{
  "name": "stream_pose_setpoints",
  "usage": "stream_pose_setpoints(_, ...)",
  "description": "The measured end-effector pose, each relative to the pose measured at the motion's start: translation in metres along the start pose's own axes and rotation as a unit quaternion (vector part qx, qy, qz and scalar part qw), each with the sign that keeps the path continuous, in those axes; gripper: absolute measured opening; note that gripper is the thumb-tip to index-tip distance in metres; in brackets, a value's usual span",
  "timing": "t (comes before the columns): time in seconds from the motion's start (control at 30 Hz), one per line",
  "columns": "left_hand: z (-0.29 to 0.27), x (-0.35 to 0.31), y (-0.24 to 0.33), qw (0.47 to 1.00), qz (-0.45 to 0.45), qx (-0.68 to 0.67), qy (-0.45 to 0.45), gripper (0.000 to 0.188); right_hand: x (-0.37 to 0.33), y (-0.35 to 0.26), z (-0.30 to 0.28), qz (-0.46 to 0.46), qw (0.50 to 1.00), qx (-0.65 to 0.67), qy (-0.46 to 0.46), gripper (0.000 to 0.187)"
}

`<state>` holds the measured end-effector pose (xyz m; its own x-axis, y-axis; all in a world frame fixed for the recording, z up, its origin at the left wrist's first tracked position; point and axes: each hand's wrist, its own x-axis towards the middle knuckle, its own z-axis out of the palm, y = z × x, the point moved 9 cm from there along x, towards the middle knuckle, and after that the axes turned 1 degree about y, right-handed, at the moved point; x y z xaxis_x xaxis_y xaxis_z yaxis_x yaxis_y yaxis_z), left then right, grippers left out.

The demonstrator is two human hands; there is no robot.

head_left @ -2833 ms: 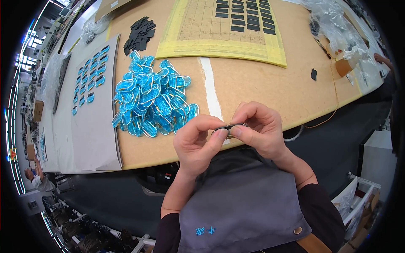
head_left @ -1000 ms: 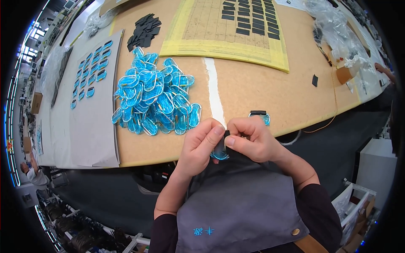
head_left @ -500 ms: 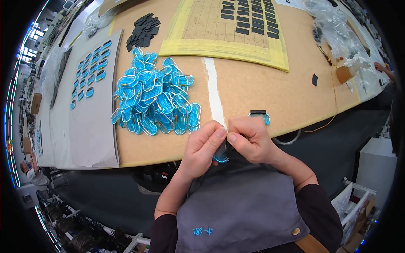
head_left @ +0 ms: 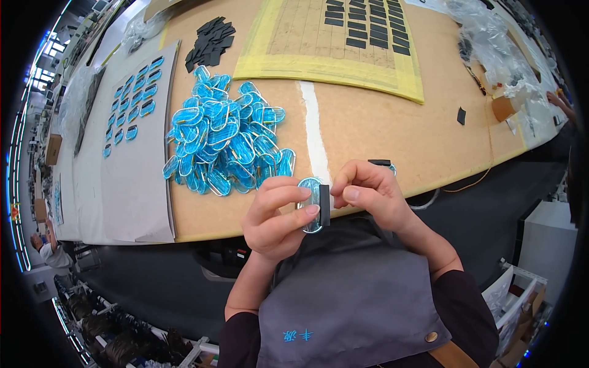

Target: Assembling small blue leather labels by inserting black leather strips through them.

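Between the thumb and fingers of my left hand (head_left: 273, 218) is an oval blue translucent piece (head_left: 311, 205) with a pale shiny rim, held upright over the table's front edge. A flat black strip (head_left: 325, 205) runs along its right side. Just right of the strip, my right hand (head_left: 374, 193) has its thumb and fingers curled in a pinch; anything in them is too small to make out. Partly behind that hand lies another blue piece with a black strip (head_left: 381, 164). A heap of similar blue pieces (head_left: 224, 132) lies to the left of my hands.
Blue pieces with black strips stand in rows on a grey board (head_left: 138, 184) at left. Black strips (head_left: 211, 40) are piled behind the heap. A yellow-edged board (head_left: 331, 86) bears more strips in rows. Plastic bags (head_left: 491, 43) and a brown roll (head_left: 503, 109) sit at far right.
My hands have moved apart from being pressed together. The blue piece, mostly hidden before, now shows in my left hand with the black strip along its side.
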<state>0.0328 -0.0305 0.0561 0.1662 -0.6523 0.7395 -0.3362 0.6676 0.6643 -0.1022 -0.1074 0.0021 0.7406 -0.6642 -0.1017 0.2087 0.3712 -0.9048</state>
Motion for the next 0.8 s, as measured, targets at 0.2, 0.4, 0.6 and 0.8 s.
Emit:
stream_pose_setpoints(0.2,0.01,-0.014,0.015,0.985,0.071,0.16,-0.007,0.039,-0.001,0.0,0.012,0.006,0.999,0.042,-0.024,0.017)
stream_pose_setpoints(0.4,0.008,-0.026,0.016,0.973,0.08,0.211,0.043,0.04,0.001,0.003,0.013,0.06,0.997,0.041,-0.019,0.023)
stream_pose_setpoints(0.6,0.006,-0.028,0.016,0.961,0.079,0.256,0.066,0.036,0.005,-0.004,0.022,0.068,0.993,0.086,-0.038,0.025)
stream_pose_setpoints(0.8,0.001,-0.024,0.016,0.956,0.061,0.272,0.095,0.044,0.01,-0.014,0.026,-0.011,0.996,0.085,-0.04,0.032)
